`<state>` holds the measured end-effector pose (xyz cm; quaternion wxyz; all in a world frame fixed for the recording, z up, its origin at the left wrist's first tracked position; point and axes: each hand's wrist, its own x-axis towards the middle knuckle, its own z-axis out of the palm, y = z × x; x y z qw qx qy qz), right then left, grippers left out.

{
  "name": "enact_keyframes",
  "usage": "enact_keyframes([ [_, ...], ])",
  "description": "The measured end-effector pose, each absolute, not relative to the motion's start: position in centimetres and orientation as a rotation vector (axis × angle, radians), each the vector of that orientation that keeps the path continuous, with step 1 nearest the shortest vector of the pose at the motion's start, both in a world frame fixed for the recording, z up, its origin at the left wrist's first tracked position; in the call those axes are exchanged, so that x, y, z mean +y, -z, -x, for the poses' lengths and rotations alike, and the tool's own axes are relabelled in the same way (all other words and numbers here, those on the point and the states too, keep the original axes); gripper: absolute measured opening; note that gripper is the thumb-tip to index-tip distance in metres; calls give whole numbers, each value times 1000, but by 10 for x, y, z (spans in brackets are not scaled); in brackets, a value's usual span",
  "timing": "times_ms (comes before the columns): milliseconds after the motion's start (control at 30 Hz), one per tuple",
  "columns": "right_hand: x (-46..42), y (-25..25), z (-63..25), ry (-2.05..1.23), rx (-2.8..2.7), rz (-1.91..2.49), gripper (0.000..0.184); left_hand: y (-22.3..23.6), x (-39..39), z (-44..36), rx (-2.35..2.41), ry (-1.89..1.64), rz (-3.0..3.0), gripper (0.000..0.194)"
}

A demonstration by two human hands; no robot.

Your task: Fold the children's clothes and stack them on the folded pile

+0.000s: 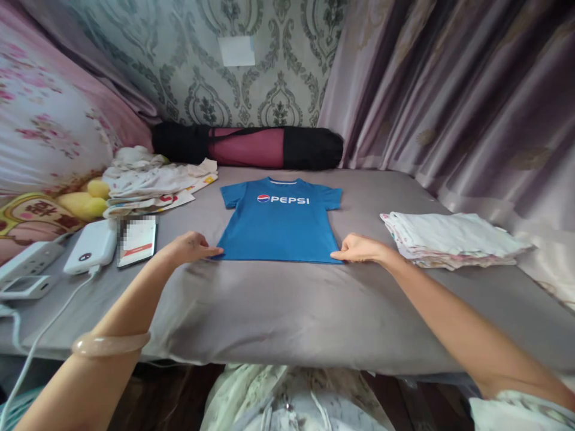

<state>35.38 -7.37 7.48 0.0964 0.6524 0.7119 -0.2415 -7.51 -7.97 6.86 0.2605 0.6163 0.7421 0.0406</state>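
A blue T-shirt (281, 224) with a white PEPSI print lies flat on the grey bed sheet (269, 311), collar away from me. My left hand (191, 247) pinches its near left hem corner. My right hand (359, 248) pinches the near right hem corner. Both hands rest on the sheet, fingers pressed together on the cloth. A pale bangle sits on my left forearm.
A stack of folded white cloths (449, 239) lies at the right. At the left are a loose pile of clothes (153, 179), a phone (137, 240), a white power bank (90, 246) with cable and a power strip (29, 260). A rolled mat (247, 146) lies against the wall; curtains hang right.
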Motion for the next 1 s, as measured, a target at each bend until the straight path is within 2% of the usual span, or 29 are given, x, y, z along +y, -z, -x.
enact_keyframes([
  [100,-57,-78,-335,400,2247,-2011,41,-66,-60,59,2008,-216,-2050,43],
  [200,-36,-61,-296,141,2555,-2096,41,-49,-37,18,1780,-408,-2386,37],
  [300,-15,-37,-258,164,2716,-1900,51,-28,-14,-24,1668,-415,-2562,41],
  [367,-3,-24,-246,186,2707,-1885,57,-17,-2,-40,1770,-322,-2561,49],
  [600,9,-13,-276,239,2557,-2038,69,-5,12,-20,2079,-132,-2346,70],
  [733,8,-9,-286,174,2531,-2105,76,-2,12,-13,2112,-98,-2302,73],
  [1000,10,-7,-286,178,2536,-2088,76,-5,13,-16,2084,-96,-2356,72],
])
